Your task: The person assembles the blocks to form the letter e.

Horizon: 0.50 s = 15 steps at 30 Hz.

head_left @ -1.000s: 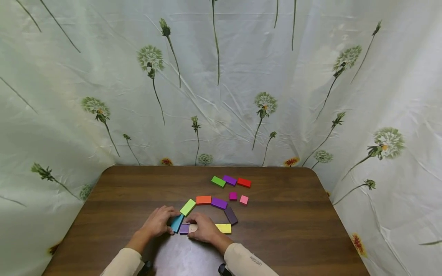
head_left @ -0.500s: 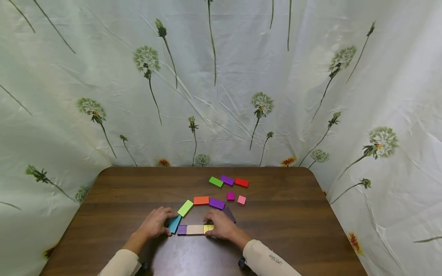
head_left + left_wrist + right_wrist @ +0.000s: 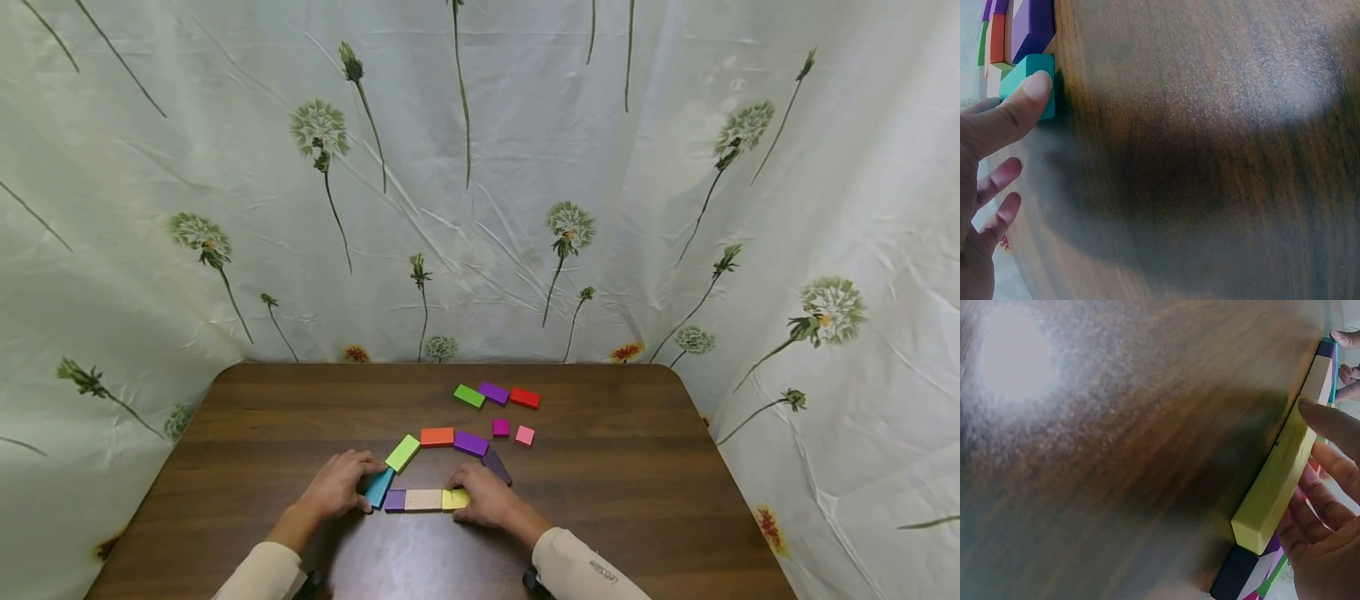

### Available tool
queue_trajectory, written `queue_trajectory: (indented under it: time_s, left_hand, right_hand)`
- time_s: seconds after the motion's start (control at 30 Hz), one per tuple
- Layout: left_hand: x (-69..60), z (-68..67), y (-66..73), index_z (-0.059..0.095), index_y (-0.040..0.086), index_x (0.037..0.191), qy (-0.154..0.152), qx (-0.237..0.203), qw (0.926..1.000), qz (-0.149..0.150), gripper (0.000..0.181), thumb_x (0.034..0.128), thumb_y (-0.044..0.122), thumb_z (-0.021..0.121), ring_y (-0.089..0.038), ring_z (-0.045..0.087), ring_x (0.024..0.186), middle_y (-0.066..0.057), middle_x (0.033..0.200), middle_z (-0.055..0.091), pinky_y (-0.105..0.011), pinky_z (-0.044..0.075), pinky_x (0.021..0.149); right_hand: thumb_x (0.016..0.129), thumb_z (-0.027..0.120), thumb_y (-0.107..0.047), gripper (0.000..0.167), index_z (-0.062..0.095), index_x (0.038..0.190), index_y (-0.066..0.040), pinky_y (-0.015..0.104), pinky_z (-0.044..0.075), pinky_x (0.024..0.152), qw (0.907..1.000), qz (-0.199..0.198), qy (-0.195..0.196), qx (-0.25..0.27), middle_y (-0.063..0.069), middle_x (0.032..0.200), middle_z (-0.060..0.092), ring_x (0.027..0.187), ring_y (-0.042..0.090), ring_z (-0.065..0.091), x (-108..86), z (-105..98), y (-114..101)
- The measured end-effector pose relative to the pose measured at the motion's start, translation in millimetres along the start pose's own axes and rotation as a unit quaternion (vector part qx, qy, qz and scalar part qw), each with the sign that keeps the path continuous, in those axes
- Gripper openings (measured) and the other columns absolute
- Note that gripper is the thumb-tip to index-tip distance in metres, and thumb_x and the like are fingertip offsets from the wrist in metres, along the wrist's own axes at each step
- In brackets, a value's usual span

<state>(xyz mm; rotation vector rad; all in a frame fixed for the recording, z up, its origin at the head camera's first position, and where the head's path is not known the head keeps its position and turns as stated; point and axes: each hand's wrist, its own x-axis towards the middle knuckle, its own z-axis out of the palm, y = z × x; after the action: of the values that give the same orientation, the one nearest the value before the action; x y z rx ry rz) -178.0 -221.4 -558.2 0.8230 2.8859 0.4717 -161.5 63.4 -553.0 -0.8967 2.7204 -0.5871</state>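
My left hand (image 3: pixel 341 483) holds a teal block (image 3: pixel 379 488) at the left of a ring of colored blocks. In the left wrist view its thumb presses the teal block's near end. My right hand (image 3: pixel 483 495) grips a yellow block (image 3: pixel 454 499) between thumb and fingers; the palm hides its right end in the head view. The yellow block lies in line with a plain wood block (image 3: pixel 423 500) and a short purple block (image 3: pixel 394 501). Farther round the ring lie a lime block (image 3: pixel 402 453), an orange block (image 3: pixel 437 437), a purple block (image 3: pixel 471 443) and a partly covered dark block (image 3: pixel 497 467).
Beyond the ring lie a magenta cube (image 3: pixel 501 428), a pink cube (image 3: pixel 525 436), a green block (image 3: pixel 469 397), another purple block (image 3: pixel 494 393) and a red block (image 3: pixel 525 398). A flowered curtain (image 3: pixel 495 250) hangs behind the brown table (image 3: pixel 637 500).
My right hand has left the plain wood block, moved right to the yellow block, and the yellow block has slid left against the wood block. My left hand stays at the teal block.
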Motion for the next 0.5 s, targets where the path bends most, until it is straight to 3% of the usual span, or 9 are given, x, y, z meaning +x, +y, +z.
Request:
queue_trajectory:
  time_s: [0.5]
  left_hand:
    - [0.6,-2.0,0.5,0.071,0.008,0.108,-0.002,-0.006,1.0,-0.002,0.054,0.0603,0.024,0.089,-0.026,0.055,0.096,-0.003,0.102,0.062,-0.048,0.044,0.084]
  right_hand:
    - [0.074,0.082,-0.016,0.029,0.073,0.102,-0.013,0.027,0.044,0.09,0.9998,0.012,0.015,0.005,-0.005,0.099,0.068,0.1,0.011,0.059,1.1,3.7,1.1]
